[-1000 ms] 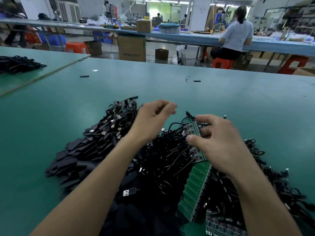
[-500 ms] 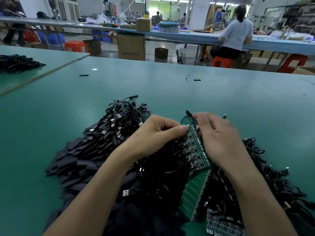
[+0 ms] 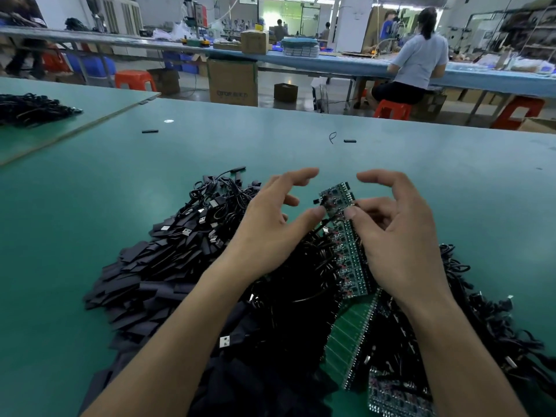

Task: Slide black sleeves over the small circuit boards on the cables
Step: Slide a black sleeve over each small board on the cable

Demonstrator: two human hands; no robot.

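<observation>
A strip of small green circuit boards (image 3: pixel 346 236) with black cables soldered to it lies tilted over a heap of black USB cables (image 3: pixel 301 296). My left hand (image 3: pixel 270 227) pinches the strip's top end with its thumb from the left, the other fingers spread. My right hand (image 3: pixel 397 233) pinches the same end from the right with thumb and middle finger, index finger raised. The top boards (image 3: pixel 337 195) stick up between the two hands. A pile of flat black sleeves (image 3: pixel 144 284) lies to the left of the cables.
A bare green panel (image 3: pixel 349 335) and another board strip (image 3: pixel 394 395) lie near the front edge. Loose sleeves (image 3: pixel 350 141) (image 3: pixel 149 131) sit further back on the green table (image 3: pixel 451 191). A second cable pile (image 3: pixel 30 108) is on the left table. A person sits at the far bench.
Both hands have lifted the strip's top end and shifted on it; the fingers of both hands have spread away from the boards, which now show between them.
</observation>
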